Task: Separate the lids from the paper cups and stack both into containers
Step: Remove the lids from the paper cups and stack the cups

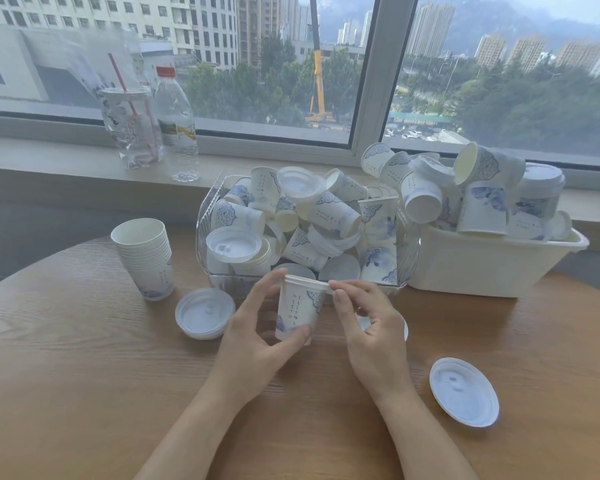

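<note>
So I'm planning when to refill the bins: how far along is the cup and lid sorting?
Early on. Done: one stack of nested cups and a small pile of lids on the table, plus a loose lid. In hand: the left hand holds a lidded cup while the right hand pinches its rim. Left: the clear bin and white tub remain heaped.

Single head-worn wide-angle view, looking forward and down across the round wooden table point(84, 358) toward the window point(291, 64); hands close below.
</note>
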Demonstrator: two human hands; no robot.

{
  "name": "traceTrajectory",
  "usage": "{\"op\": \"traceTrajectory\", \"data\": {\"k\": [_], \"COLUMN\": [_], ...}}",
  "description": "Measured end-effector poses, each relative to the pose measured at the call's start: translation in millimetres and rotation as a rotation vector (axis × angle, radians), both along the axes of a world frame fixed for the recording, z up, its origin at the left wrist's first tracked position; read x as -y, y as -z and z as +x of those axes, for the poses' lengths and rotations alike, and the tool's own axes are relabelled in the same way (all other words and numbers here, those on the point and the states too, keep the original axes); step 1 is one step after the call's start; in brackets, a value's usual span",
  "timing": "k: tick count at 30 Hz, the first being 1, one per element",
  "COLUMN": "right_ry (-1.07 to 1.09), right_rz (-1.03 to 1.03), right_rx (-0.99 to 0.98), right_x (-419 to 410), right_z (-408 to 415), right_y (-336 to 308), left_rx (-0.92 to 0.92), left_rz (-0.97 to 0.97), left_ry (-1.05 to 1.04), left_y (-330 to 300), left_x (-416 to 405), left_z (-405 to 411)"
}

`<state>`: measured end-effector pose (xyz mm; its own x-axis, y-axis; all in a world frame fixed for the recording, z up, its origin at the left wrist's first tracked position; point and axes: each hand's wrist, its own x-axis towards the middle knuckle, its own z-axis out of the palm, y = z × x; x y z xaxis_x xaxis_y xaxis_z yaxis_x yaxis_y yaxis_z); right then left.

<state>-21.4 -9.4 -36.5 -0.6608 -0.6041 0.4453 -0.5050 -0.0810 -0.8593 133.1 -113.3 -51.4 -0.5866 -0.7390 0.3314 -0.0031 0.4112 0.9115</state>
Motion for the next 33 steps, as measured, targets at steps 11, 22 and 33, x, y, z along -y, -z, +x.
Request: {"op": "traceTrajectory", "data": {"k": [11, 22, 33], "right_ry": [0.205, 0.114, -0.041], "right_rz": [0.295, -0.019, -0.267], "right_rx": [-0.545, -0.124, 0.358], "right_x": [84.8, 34.2, 7.6], "right_z": [-71.2, -30.6, 7.8], "right_y": [-64.5, -45.4, -0.3], "left_rx": [-0.11, -0.088, 0.018], "left_rz": [0.051, 0.069, -0.025], "left_ry": [-0.08, -0.015, 0.049], "left_y": [-5.0, -5.9, -6.4], "left_x": [3.9, 0.4, -8.9], "left_z": [-1.8, -0.9, -0.9]}}
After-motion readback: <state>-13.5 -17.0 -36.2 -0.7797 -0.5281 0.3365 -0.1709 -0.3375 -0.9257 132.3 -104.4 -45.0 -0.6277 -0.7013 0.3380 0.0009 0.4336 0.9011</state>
